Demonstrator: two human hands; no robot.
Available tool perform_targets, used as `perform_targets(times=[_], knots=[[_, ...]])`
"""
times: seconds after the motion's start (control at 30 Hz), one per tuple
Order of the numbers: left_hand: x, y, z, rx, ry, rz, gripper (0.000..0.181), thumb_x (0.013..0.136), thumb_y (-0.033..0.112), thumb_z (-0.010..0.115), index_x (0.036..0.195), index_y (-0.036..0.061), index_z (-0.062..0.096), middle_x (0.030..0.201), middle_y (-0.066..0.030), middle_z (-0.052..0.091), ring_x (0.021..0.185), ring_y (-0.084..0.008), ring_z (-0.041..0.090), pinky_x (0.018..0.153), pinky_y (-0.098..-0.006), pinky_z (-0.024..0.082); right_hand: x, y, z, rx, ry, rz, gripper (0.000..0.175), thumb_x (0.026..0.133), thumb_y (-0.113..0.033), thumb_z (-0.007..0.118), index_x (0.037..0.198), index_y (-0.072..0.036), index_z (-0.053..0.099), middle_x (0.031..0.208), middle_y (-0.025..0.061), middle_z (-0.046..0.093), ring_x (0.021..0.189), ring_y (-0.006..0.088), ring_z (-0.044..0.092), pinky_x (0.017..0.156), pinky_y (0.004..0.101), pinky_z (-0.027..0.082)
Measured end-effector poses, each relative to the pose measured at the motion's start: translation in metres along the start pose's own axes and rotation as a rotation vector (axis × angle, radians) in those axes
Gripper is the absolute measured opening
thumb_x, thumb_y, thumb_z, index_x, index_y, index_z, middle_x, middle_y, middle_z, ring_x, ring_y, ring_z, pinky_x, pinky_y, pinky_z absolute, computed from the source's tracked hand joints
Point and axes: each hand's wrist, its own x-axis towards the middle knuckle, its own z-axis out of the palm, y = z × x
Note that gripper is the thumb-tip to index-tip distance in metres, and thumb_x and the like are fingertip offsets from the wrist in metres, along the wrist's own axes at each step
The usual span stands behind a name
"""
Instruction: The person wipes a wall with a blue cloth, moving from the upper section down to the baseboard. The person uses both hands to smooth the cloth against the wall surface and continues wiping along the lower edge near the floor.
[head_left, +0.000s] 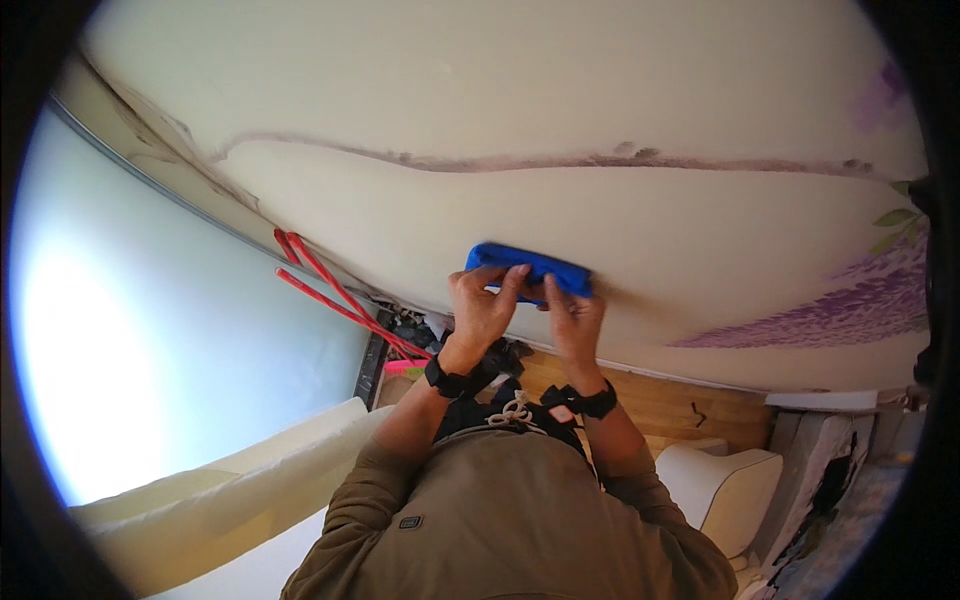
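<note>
Both hands hold a folded blue cloth (574, 279) in front of a pale wall (360, 202). My left hand (484, 307) grips its left part between thumb and fingers. My right hand (576, 322) pinches the cloth further right, with the thumb raised along its lower edge. Whether the cloth touches the wall I cannot tell. Above it, a long dark stain (540, 163) with smudges runs across the wall. Purple painted flowers (847, 307) decorate the wall at the right.
Red sticks or handles (337, 296) lean at the left beside a bright frosted pane (225, 300). Dark clutter (412, 330) lies low by the wall. A white rounded object (724, 480) stands on the wooden floor (652, 397) at the right.
</note>
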Motion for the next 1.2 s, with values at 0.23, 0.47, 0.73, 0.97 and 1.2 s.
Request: perform_targets(times=[0.23,0.47,0.73,0.97,1.2], knots=[[-0.015,-0.025,0.017,0.231,-0.103,0.239,0.02,0.089,0.02,0.073,0.078,0.0045,0.078,0.063,-0.0159,0.068,0.054,-0.0287,0.066,0.052,-0.039,0.05,-0.017,0.039,-0.01,-0.03,0.14,0.262,0.023,0.102,-0.014,0.061,0.101,0.006,0.073,0.089,0.0095,0.075,0.082,0.0158,0.071,0.07,0.0305,0.057],[0.033,0.053,-0.021,0.218,0.075,0.316,0.024,0.088,0.016,0.077,0.069,0.002,0.072,0.058,-0.015,0.064,0.048,-0.0257,0.066,0.045,-0.0325,0.046,0.013,-0.044,0.023,0.001,0.11,-0.268,0.022,0.102,-0.012,0.06,0.101,0.006,0.073,0.089,0.0099,0.075,0.081,0.0138,0.069,0.074,0.031,0.055],[0.005,-0.062,-0.068,0.146,-0.017,-0.118,0.025,0.089,0.02,0.076,0.078,-0.0026,0.075,0.066,-0.0173,0.07,0.059,-0.0204,0.07,0.054,-0.0346,0.052,-0.003,0.069,0.077,-0.182,-0.083,-0.102,0.014,0.095,-0.007,0.068,0.098,0.006,0.071,0.09,0.0083,0.076,0.083,0.0098,0.067,0.072,0.0281,0.054],[0.01,-0.035,-0.053,0.236,-0.125,0.223,0.021,0.088,0.019,0.076,0.075,0.0021,0.075,0.064,-0.0137,0.068,0.055,-0.0263,0.067,0.053,-0.0368,0.051,-0.011,0.046,0.061,0.019,0.108,-0.056,0.018,0.098,-0.005,0.062,0.098,0.009,0.073,0.092,0.0114,0.076,0.082,0.0149,0.071,0.077,0.0312,0.056],[0.05,-0.017,-0.102,0.17,0.277,0.244,0.026,0.086,0.018,0.08,0.069,0.0002,0.069,0.061,-0.0159,0.066,0.049,-0.0222,0.065,0.047,-0.0318,0.047,0.011,-0.013,0.125,0.215,-0.104,-0.103,0.02,0.1,-0.007,0.062,0.11,0.008,0.07,0.101,0.0101,0.074,0.09,0.0156,0.07,0.083,0.0316,0.056]])
